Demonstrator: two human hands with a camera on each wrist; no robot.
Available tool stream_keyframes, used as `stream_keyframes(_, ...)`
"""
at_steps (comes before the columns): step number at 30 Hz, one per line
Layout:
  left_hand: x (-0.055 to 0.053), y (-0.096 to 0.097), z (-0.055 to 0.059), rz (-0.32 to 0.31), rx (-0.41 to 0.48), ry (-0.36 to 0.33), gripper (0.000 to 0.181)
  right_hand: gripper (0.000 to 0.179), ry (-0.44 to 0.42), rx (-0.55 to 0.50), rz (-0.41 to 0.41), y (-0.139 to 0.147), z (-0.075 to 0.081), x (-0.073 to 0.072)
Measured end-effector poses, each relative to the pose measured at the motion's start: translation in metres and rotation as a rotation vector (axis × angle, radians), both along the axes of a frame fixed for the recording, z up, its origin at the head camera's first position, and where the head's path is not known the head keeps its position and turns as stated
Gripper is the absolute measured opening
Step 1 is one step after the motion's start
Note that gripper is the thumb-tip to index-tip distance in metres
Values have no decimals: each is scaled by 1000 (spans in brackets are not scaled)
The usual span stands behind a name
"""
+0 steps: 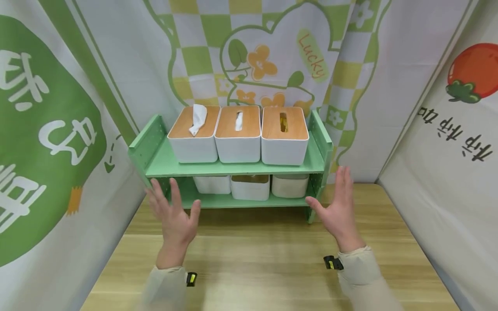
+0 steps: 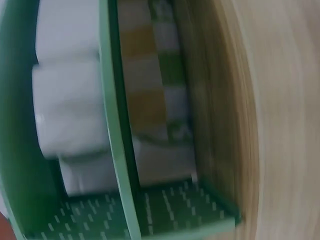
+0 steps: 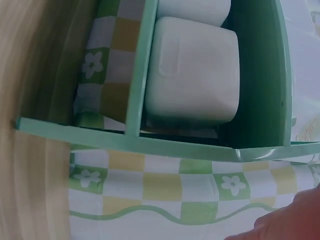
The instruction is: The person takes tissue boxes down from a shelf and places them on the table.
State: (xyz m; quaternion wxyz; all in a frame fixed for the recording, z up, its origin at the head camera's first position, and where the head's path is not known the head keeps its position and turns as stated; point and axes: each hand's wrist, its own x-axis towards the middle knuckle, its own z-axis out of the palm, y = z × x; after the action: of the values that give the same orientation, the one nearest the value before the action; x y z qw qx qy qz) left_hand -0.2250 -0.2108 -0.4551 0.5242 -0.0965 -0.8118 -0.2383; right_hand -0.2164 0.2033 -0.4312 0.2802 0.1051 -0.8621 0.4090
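Note:
A green two-tier shelf (image 1: 163, 166) stands at the back of a wooden table (image 1: 264, 259). Three white tissue boxes with wooden lids sit on its top tier: left (image 1: 193, 134), middle (image 1: 237, 134), right (image 1: 284, 136). Three white boxes (image 1: 250, 187) sit on the lower tier. My left hand (image 1: 173, 216) is raised with fingers spread, in front of the shelf's left end. My right hand (image 1: 337, 207) is raised, palm inward, by the shelf's right end. Both hold nothing. The right wrist view shows a white box (image 3: 192, 70) inside the shelf (image 3: 135, 142).
Printed cloth walls close in the table: green at the left (image 1: 46, 142), checkered behind (image 1: 272, 52), white with a tomato at the right (image 1: 459, 129). A white tissue (image 1: 197, 117) sticks out of the left box. The left wrist view shows the shelf (image 2: 115, 150) blurred.

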Motion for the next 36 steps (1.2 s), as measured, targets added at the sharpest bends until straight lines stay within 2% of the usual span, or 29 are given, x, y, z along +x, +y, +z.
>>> stream_keyframes(3, -16, -26, 11, -12, 58, 117, 79, 115, -4, -84, 43, 3, 10, -11)
stream_keyframes(7, -28, -52, 23, -59, 149, 144, 82, 116, -28, -147, 84, 5, 22, -22)
stream_keyframes(11, -33, -66, 34, -132, 222, 124, 91, 114, 8, -165, 111, 9, 32, -32)
stream_keyframes(14, -34, -72, 41, -178, 246, 64, 106, 113, 40, -172, 122, 11, 39, -38)
stream_keyframes(18, -38, -79, 49, -204, 260, 19, 119, 113, 50, -197, 128, 12, 46, -42)
stream_keyframes(24, -46, -89, 58, -234, 295, 22, 128, 122, 67, -307, 186, 11, 54, -46)
stream_keyframes(26, -47, -91, 61, -286, 346, 8, 129, 125, 88, -333, 208, 10, 56, -48)
stream_keyframes(27, -47, -92, 63, -331, 391, -6, 129, 126, 100, -341, 217, 10, 56, -49)
stream_keyframes(30, -46, -92, 69, -494, 554, -53, 127, 127, 126, -356, 239, 11, 59, -52)
stream_keyframes(33, -46, -91, 75, -657, 710, -116, 119, 124, 134, -420, 286, 11, 61, -57)
stream_keyframes(36, -46, -94, 79, -722, 748, -193, 107, 122, 149, -505, 333, 8, 63, -62)
